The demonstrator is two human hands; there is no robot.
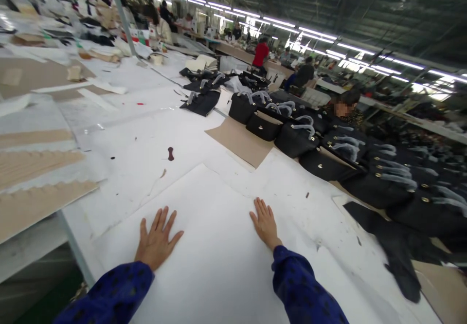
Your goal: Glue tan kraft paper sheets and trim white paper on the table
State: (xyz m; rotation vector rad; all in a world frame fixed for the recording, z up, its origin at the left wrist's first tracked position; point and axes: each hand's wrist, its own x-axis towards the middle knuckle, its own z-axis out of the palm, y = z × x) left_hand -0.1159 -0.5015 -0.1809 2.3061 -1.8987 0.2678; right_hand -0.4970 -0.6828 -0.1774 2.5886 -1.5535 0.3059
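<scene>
Left hand [156,241] and right hand [266,224] lie flat, fingers apart, on a white sheet [211,251] covering the near part of a white-topped table [189,134]; black handbags [295,140] line its right, fluorescent tubes [317,33] beyond.

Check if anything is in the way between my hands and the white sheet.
Nothing visible is: your left hand and right hand appear to rest palm-down directly on the white sheet. The black bags stand off to the right.
</scene>
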